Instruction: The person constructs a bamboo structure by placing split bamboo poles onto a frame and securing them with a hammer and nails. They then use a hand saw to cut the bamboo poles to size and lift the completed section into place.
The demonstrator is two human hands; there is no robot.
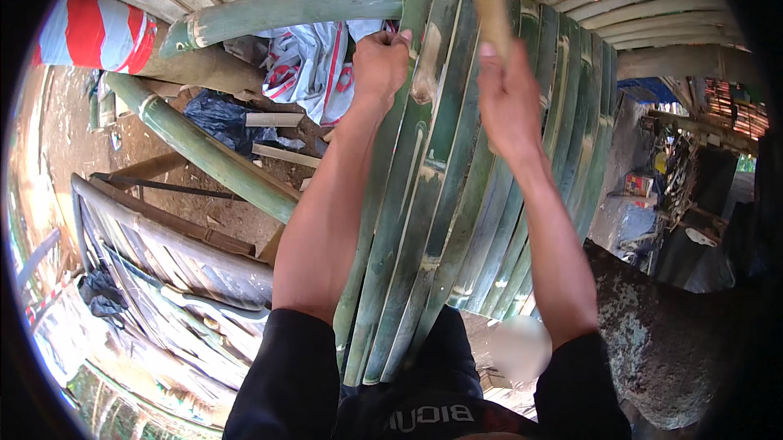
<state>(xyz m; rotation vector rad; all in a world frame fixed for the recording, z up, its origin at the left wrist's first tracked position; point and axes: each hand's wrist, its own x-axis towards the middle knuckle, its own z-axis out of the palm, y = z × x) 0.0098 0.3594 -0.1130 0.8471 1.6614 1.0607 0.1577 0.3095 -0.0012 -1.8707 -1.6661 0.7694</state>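
Observation:
My right hand [510,101] is closed around a pale wooden stick [490,0] that points away from me and is smeared by motion; its far end runs out of the picture. Below it lies a panel of green split-bamboo slats [436,171], set side by side lengthwise. At the panel's far left edge my left hand [382,69] is closed, its thumb against the outermost slat [417,12]. What its fingers hold, if anything, is hidden. A thick green bamboo pole [302,12] reaches left from the panel's far end.
Another green bamboo pole [208,150] slants at the left. Near it lie a white-and-red sack [306,65] and black plastic [216,118]. A red-and-white striped wrap [94,28] covers a pole end. A slatted bamboo bench [179,236] stands lower left, a large rock [661,334] lower right.

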